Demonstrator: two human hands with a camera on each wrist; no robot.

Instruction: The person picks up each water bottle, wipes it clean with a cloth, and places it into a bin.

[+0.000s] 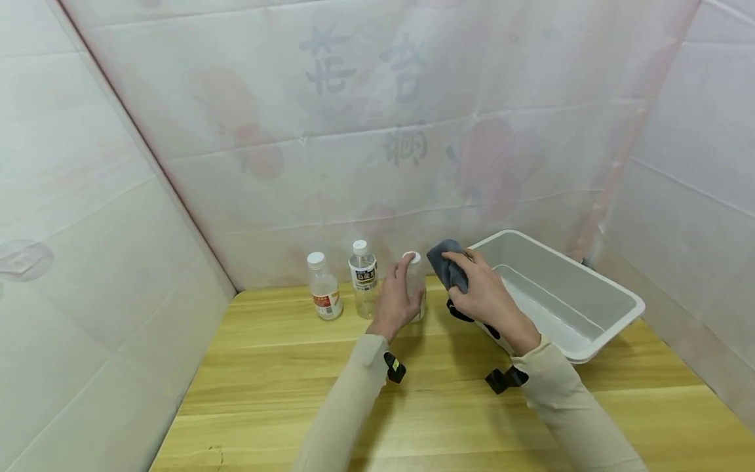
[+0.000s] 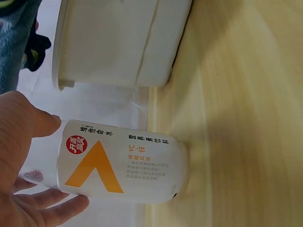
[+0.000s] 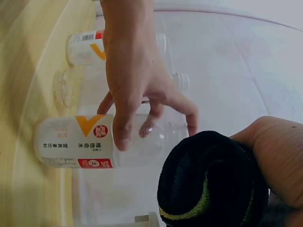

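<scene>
My left hand point(image 1: 403, 290) grips a clear plastic bottle point(image 1: 416, 283) with a white cap, standing upright on the wooden table point(image 1: 283, 393) near the back wall. The left wrist view shows its white label with an orange V point(image 2: 124, 166), thumb and fingers point(image 2: 62, 209) around the upper body. My right hand point(image 1: 474, 278) holds a bunched grey cloth point(image 1: 446, 264) just right of the bottle's cap. In the right wrist view the cloth point(image 3: 208, 185) looks dark with a green edge and sits close to the bottle point(image 3: 78, 142), not plainly touching it.
Two more bottles stand upright to the left: one with a red-and-white label point(image 1: 324, 287) and one clear with a dark label point(image 1: 364, 280). A white rectangular tub point(image 1: 613, 314) lies at the right, behind my right hand. Pale sheeting walls in the table.
</scene>
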